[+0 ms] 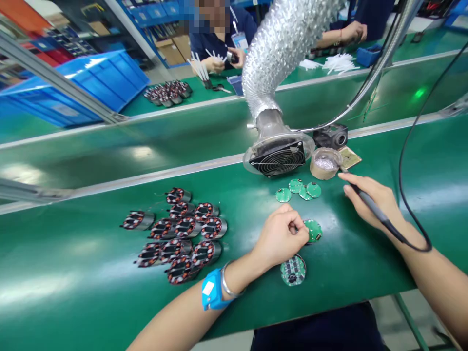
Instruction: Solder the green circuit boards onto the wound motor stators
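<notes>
My right hand (376,197) holds a black soldering iron (369,201) like a pen, its tip end at the rim of a round tin (324,165) with silvery contents. My left hand (281,236) is closed, thumb and fingertips pinched at the left edge of a green circuit board (313,230); what the pinch holds is hidden. Nearer to me, below that hand, lies a round board with black parts (293,270). Several small green round boards (283,195) lie beyond my left hand. On the left stand several metal stator cylinders (185,227) with dark and orange windings.
A fume duct (270,63) with a fan grille (280,159) hangs over the table's back edge. The iron's black cable (402,183) loops on the right. Across the divider, a person (223,48) handles white strips beside a blue crate (84,87).
</notes>
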A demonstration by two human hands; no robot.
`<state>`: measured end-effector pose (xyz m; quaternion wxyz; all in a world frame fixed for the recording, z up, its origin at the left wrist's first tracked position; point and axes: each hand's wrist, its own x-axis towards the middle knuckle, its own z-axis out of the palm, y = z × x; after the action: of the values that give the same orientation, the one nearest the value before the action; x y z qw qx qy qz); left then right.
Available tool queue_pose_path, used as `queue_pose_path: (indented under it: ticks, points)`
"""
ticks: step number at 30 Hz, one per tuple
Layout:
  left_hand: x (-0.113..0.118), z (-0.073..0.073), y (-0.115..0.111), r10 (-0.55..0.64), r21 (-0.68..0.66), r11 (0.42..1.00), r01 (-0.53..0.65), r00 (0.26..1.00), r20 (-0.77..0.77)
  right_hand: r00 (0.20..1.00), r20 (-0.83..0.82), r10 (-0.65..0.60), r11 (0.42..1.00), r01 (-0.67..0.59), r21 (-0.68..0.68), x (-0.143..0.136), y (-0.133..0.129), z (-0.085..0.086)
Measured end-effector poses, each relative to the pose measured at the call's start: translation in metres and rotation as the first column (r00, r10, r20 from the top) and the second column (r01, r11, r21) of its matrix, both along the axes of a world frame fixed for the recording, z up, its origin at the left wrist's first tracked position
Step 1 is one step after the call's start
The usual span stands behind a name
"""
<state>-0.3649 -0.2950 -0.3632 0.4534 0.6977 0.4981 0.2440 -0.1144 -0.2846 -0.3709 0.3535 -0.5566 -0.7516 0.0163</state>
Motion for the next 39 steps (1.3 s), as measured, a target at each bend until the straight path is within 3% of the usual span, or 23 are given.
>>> queue_pose_path:
  ticks: [2,3,6,9,13,18,22,27,34,39]
  points:
    - [-0.006,0.002,-0.001,-0.053,-0.038,0.998,0.054,0.998,0.021,0.992,-0.087,0.097,0.995,-0.097,0.000,-0.006,-0.013,0.000]
    - [-0.009,0.003,-0.002,-0.094,-0.041,0.995,0.096,0.995,0.034,0.972,-0.107,0.209,0.977,-0.211,-0.013,-0.011,-0.021,0.001]
    - [-0.015,0.004,-0.005,-0.190,0.018,0.982,0.189,0.981,0.027,0.851,-0.143,0.505,0.845,-0.522,-0.120,-0.026,-0.038,0.005]
    - [-0.014,0.000,-0.007,-0.166,0.068,0.984,0.166,0.986,-0.010,0.789,-0.164,0.593,0.786,-0.611,-0.098,-0.041,-0.037,0.007]
    - [-0.010,-0.007,-0.010,-0.089,0.060,0.994,0.087,0.996,0.029,0.822,-0.171,0.544,0.836,-0.549,0.018,-0.058,-0.024,0.014]
    - [-0.009,-0.012,-0.017,0.012,0.013,1.000,-0.015,0.989,0.151,0.910,-0.182,0.374,0.924,-0.382,-0.011,-0.075,-0.025,0.016]
    - [-0.008,-0.015,-0.023,0.044,0.019,0.999,-0.048,0.980,0.196,0.910,-0.100,0.401,0.912,-0.407,-0.047,-0.072,-0.036,0.015]
    - [-0.007,-0.015,-0.024,0.050,-0.005,0.999,-0.050,0.975,0.218,0.878,-0.011,0.478,0.858,-0.469,-0.209,-0.059,-0.048,0.024]
    - [-0.006,-0.013,-0.025,0.103,-0.090,0.993,-0.083,0.962,0.255,0.920,-0.011,0.393,0.917,-0.392,-0.079,-0.065,-0.049,0.011]
    - [-0.007,-0.016,-0.027,0.100,-0.095,0.993,-0.077,0.956,0.275,0.934,-0.067,0.351,0.931,-0.356,-0.088,-0.070,-0.050,0.007]
